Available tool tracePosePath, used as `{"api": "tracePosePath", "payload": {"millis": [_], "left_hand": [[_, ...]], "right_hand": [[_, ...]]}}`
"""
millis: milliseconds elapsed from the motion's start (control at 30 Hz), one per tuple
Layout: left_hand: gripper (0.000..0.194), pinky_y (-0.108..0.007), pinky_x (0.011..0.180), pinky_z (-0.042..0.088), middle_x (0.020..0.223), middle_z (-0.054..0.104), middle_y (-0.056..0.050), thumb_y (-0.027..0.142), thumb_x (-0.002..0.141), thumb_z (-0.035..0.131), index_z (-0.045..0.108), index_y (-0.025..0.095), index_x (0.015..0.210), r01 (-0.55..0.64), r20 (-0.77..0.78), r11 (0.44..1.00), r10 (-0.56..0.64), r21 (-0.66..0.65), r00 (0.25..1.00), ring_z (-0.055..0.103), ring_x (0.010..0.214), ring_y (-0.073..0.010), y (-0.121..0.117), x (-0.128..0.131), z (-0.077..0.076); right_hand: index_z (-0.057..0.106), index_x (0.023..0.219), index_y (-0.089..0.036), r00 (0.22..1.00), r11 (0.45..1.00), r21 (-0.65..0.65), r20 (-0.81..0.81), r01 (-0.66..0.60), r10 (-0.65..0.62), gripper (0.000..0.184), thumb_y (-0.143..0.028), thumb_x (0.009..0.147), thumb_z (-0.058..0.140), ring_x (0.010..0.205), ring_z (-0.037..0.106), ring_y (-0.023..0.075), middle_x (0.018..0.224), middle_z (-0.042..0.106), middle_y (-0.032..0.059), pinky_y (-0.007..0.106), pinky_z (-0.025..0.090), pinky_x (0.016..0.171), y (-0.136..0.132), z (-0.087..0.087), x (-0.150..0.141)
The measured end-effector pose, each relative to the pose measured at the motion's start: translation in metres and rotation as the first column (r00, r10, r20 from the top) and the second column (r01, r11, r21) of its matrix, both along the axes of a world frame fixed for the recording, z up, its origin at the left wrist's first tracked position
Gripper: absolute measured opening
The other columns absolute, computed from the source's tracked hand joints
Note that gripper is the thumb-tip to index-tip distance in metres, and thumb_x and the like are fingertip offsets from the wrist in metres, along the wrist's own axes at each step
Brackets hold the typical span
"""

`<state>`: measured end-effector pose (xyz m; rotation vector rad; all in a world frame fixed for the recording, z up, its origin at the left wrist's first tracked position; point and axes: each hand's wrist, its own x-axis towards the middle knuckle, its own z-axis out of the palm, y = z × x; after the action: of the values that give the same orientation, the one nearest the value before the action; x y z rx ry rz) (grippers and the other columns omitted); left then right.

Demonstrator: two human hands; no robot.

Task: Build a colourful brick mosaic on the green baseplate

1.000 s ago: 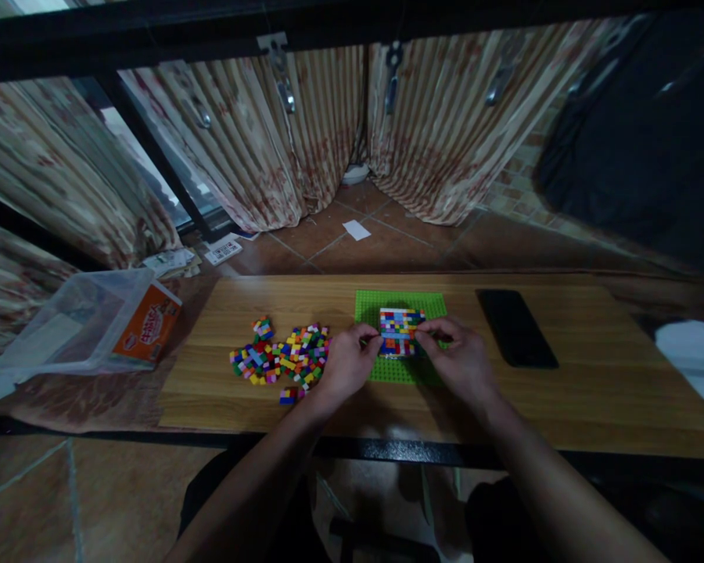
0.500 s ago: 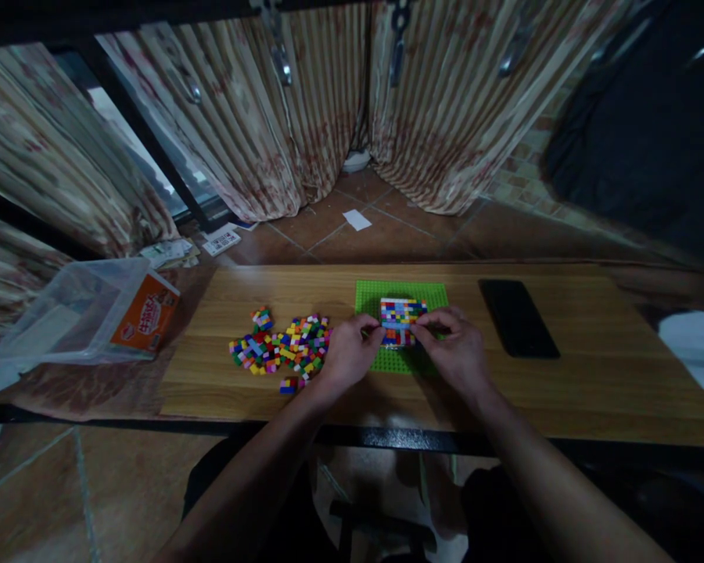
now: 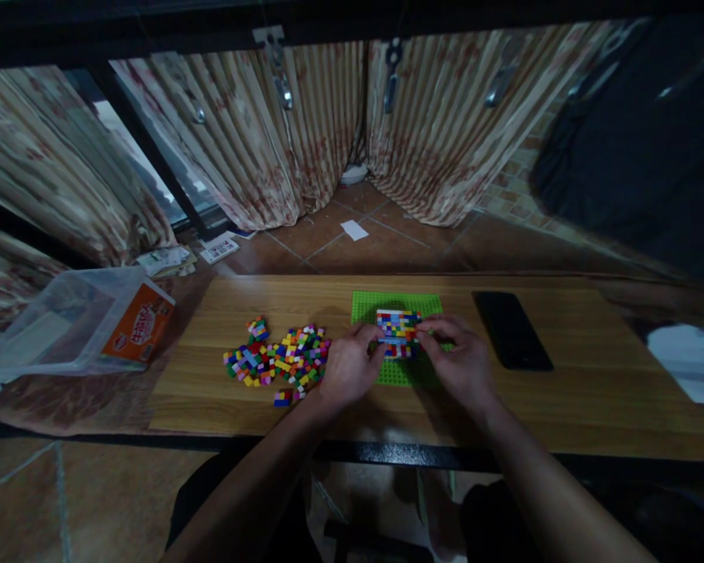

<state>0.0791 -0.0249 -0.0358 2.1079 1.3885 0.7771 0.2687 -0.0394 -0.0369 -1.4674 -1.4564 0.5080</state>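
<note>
A block built of many-coloured toy bricks (image 3: 396, 322) stands over the green studded baseplate (image 3: 425, 300). At its left side, the thumb and fingers of my left hand (image 3: 352, 366) are closed on its edge. My right hand (image 3: 461, 356) pinches the right edge with thumb and forefinger. A light blue strip (image 3: 394, 341) runs across the block between my fingertips. My fingers cover parts of both side edges, and whether the block is fixed to the baseplate cannot be made out.
Loose toy bricks (image 3: 296, 353) lie heaped left of my left hand. A black phone (image 3: 513, 330) rests on the wooden table (image 3: 587, 375) at the right. A clear plastic bin (image 3: 70, 313) with an orange label stands beyond the table's left end.
The view has tilted up slightly, so everything sits lower in it. My right fingertips have moved a little up along the block's right side, and the light blue strip shows more plainly.
</note>
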Motion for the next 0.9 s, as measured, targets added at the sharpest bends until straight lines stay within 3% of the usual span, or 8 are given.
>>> {"api": "tracePosePath", "payload": {"millis": [200,500,600,900], "left_hand": [[0.014,-0.028,0.078,0.051,0.101,0.067,-0.006,0.023,0.093,0.051,0.063,0.018,0.099,0.056,-0.130,0.997,-0.049,0.047,0.990,0.065,0.082,-0.0165,0.003,-0.002,0.005],[0.023,-0.031,0.077,0.053,0.105,0.065,-0.009,0.027,0.100,0.040,0.059,0.016,0.105,0.134,-0.405,0.984,-0.074,0.121,0.911,0.066,0.089,-0.0194,0.006,0.000,0.004],[0.022,-0.030,0.077,0.053,0.104,0.065,-0.008,0.027,0.100,0.039,0.058,0.017,0.104,0.158,-0.410,0.973,-0.078,0.165,0.909,0.066,0.088,-0.0187,0.005,0.000,0.001],[0.021,-0.030,0.075,0.053,0.100,0.066,-0.006,0.028,0.099,0.042,0.059,0.018,0.104,0.181,-0.376,0.963,-0.096,0.198,0.922,0.065,0.082,-0.0175,0.007,-0.004,0.004]], "right_hand": [[0.072,0.080,-0.021,0.997,0.997,0.018,-0.011,0.080,-0.079,0.016,-0.033,0.080,0.062,0.080,0.063,0.0198,0.090,0.068,0.0060,0.033,0.051,0.070,0.002,0.006,0.008],[0.073,0.080,-0.020,0.997,0.998,-0.038,-0.064,0.040,-0.043,0.015,-0.032,0.079,0.064,0.076,0.064,0.0183,0.086,0.070,0.0040,0.031,0.048,0.070,0.002,0.005,0.007],[0.074,0.081,-0.021,0.994,0.996,-0.089,-0.105,0.011,-0.020,0.017,-0.034,0.078,0.065,0.075,0.063,0.0179,0.087,0.072,0.0042,0.031,0.047,0.070,0.003,0.003,0.008],[0.075,0.078,-0.020,0.968,0.969,-0.230,-0.207,0.093,-0.142,0.020,-0.037,0.071,0.069,0.070,0.063,0.0182,0.080,0.074,0.0048,0.033,0.046,0.069,0.006,0.004,0.012]]}}
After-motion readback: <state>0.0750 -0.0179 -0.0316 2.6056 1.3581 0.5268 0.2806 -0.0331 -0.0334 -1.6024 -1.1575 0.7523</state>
